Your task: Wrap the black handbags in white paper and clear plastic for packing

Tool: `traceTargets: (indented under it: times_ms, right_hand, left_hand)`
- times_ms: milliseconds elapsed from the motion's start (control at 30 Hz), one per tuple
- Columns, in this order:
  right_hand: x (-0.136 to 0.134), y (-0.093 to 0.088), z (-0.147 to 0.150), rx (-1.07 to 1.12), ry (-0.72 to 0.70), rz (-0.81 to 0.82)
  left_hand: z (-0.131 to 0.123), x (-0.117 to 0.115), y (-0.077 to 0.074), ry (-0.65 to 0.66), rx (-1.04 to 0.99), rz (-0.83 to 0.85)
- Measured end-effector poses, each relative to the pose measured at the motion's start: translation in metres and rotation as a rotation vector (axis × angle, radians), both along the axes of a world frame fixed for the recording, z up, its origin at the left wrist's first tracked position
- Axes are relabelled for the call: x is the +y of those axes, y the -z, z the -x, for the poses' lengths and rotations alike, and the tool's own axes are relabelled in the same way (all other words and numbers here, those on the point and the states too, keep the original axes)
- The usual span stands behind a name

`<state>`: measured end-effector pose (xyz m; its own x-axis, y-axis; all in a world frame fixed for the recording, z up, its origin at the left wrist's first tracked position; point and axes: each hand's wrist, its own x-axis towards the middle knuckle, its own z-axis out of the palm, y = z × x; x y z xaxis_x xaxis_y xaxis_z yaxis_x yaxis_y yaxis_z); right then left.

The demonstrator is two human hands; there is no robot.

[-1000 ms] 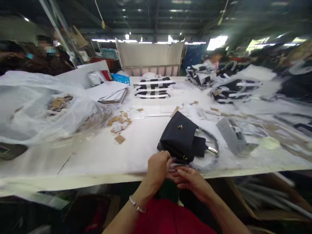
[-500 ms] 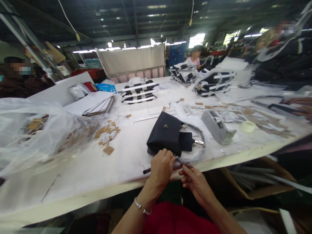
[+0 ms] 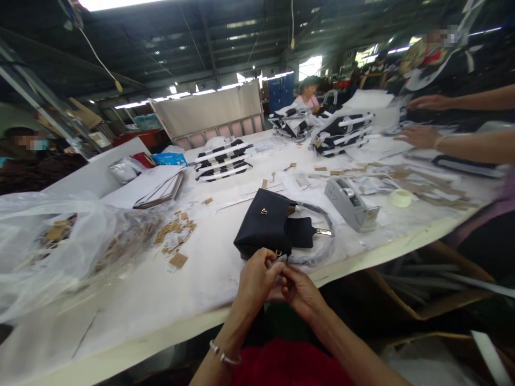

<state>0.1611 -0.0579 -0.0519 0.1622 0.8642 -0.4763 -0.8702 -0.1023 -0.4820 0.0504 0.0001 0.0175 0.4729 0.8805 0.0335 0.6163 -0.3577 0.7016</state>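
A black handbag lies on the table, its flap folded out to the right with a metal clasp at the tip. A handle in clear plastic wrap curves from the bag's far side round to the near side. By the gold ring at the bag's near edge, my left hand pinches the greyish wrapped end of the handle. My right hand meets it there, fingers closed at the same spot; what they hold is hidden.
A grey tape dispenser and a tape roll stand right of the bag. Brown tags and a plastic bag lie left. Stacked wrapped bags sit behind. A co-worker's hands reach in from the right.
My right hand has come in to meet my left at the handle end, and its fingers have closed. The dark strip under my left hand is out of sight. The co-worker's hands have reached farther in.
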Motion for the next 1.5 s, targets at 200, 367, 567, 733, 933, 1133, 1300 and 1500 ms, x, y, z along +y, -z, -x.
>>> traceTargets:
  times_ms: [200, 367, 567, 733, 933, 1133, 1300, 1500]
  right_hand:
    - [-0.001, -0.003, 0.0, -0.013, 0.031, 0.089]
    - [0.002, 0.003, 0.003, -0.059, 0.094, 0.02]
    - [-0.01, 0.003, -0.007, -0.04, 0.016, 0.004]
    - [-0.014, -0.001, -0.011, -0.068, -0.067, -0.08]
    - [-0.006, -0.003, -0.017, -0.092, -0.124, 0.029]
    - [-0.006, -0.009, -0.021, -0.262, -0.141, 0.034]
    - [-0.018, -0.004, -0.036, -0.37, -0.086, 0.004]
    - [0.011, -0.081, -0.08, -0.673, 0.188, -0.183]
  left_hand:
    - [0.004, -0.014, 0.009, 0.013, 0.144, -0.264]
    - [0.0, -0.034, 0.027, 0.167, 0.288, -0.653]
    - [0.015, -0.041, 0.044, 0.278, 0.421, -0.823]
    - [0.015, -0.043, 0.041, 0.349, 0.487, -0.63]
    - [0.014, -0.03, 0.003, 0.142, 0.23, -0.184]
    - [0.0, -0.013, 0.024, 0.195, 0.099, 0.089]
    - [-0.005, -0.015, 0.05, 0.175, -0.259, 0.314]
    - [-0.01, -0.013, 0.037, 0.119, -0.503, 0.515]
